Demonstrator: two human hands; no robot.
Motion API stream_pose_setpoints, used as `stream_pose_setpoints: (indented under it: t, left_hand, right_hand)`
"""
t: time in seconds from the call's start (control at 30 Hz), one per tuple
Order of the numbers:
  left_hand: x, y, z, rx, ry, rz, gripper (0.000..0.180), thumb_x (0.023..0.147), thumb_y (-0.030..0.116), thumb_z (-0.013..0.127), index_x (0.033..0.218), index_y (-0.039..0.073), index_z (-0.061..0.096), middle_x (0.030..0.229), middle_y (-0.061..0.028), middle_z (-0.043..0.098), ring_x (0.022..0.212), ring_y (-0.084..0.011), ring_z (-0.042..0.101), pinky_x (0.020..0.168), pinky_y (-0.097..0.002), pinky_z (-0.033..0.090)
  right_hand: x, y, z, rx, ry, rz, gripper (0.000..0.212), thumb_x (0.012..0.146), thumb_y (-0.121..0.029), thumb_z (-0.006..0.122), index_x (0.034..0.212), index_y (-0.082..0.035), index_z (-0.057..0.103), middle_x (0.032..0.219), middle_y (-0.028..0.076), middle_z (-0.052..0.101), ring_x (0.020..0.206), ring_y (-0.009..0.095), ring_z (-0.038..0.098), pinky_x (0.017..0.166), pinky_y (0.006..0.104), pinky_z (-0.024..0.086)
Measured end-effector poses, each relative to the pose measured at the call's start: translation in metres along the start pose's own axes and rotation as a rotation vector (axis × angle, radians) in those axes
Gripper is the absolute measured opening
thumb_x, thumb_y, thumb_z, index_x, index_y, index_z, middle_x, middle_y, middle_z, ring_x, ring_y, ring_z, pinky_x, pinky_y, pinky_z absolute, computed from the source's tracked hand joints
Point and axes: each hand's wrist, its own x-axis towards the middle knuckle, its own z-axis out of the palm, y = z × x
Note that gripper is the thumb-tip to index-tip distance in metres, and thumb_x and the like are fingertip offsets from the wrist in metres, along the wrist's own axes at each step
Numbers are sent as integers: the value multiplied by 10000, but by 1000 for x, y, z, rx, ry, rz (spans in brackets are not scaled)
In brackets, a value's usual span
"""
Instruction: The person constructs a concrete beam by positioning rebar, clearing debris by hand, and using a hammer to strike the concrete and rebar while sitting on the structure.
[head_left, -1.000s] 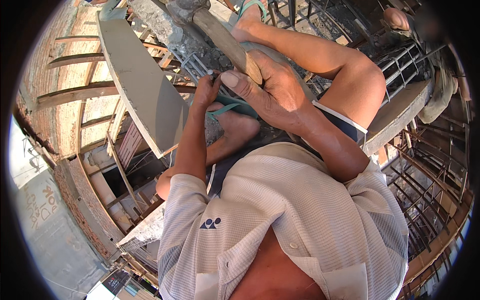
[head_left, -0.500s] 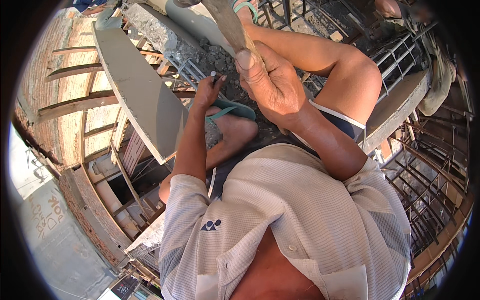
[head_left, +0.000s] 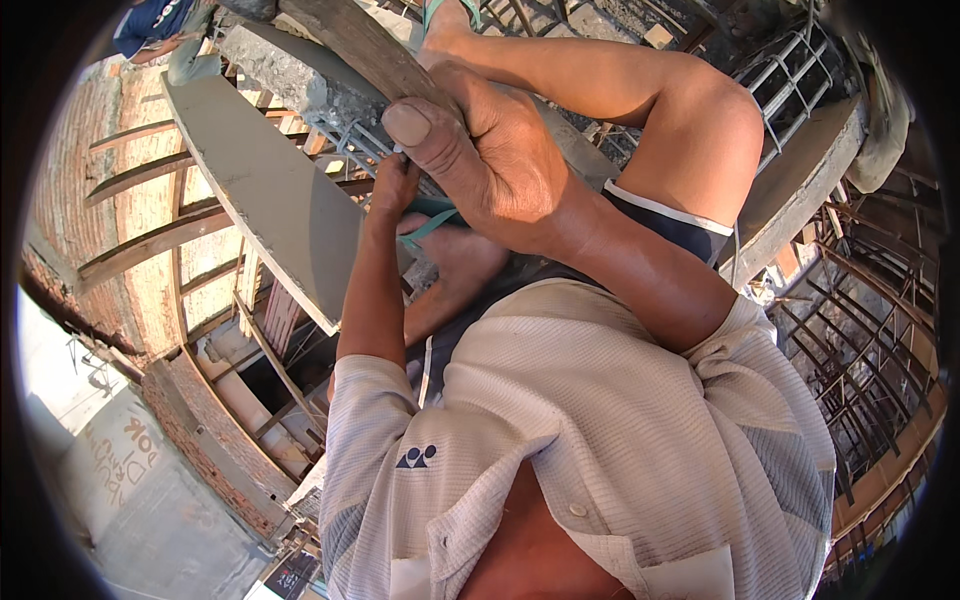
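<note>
My right hand [head_left: 500, 165] is wrapped round the wooden handle [head_left: 365, 50] of a hammer, raised close to the view. The hammer's dark head [head_left: 250, 8] is cut off by the upper edge. Lower and farther away, my left hand [head_left: 394, 185] is closed on a chisel, of which only the pale struck end [head_left: 399, 150] shows beside my right thumb. The chisel's lower part is hidden. Beneath the left hand are rebar [head_left: 350, 140] and my foot in a green flip-flop [head_left: 430, 212].
A grey concrete slab edge [head_left: 250, 170] stands at my left, over timber framing [head_left: 150, 245]. Broken concrete [head_left: 280, 75] lies ahead. Tied rebar [head_left: 795, 90] and a concrete ledge [head_left: 800, 190] are at my right. Another person [head_left: 165, 25] is at the far left.
My right hand and the hammer have swung left and nearer the view, with the handle tilted farther left. My left hand with the chisel has shifted slightly left and is now partly covered.
</note>
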Motion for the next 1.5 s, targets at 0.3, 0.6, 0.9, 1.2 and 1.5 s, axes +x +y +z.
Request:
stream_pose_setpoints:
  t: [0.3,0.6,0.9,1.2,1.5]
  left_hand:
    - [8,12,11,564,-46,86,293,967,271,690,947,-18,736,799,-209,713,771,-326,704,713,-409,515]
    - [-15,77,9,387,112,3,220,981,217,676,1021,3,710,823,-195,720,740,-336,707,665,-398,523]
    - [-37,85,6,354,305,32,170,954,163,713,1023,8,711,918,-197,740,831,-322,744,728,-377,570]
    - [-32,92,-1,366,317,-12,189,972,197,696,1003,11,716,805,-180,731,749,-291,735,676,-367,546]
    - [-11,65,-10,321,412,28,275,981,244,672,984,-21,743,764,-192,720,695,-318,716,661,-396,536]
  right_hand:
    - [-45,144,-40,-541,-149,551,700,1013,-633,483,904,42,634,745,175,624,724,283,651,700,442,511]
    - [1,66,-52,-240,-69,273,685,1022,-612,504,938,50,658,702,91,569,687,167,544,621,360,449]
    - [0,60,-52,-315,-199,257,692,977,-615,566,963,67,684,632,214,618,596,330,642,608,422,500]
    - [-7,68,-49,-327,-210,254,681,1018,-610,518,999,50,683,710,88,569,678,167,531,624,353,451]
    - [-5,41,-30,-256,-225,88,657,1022,-583,531,1025,57,677,723,95,590,665,164,565,598,331,460]
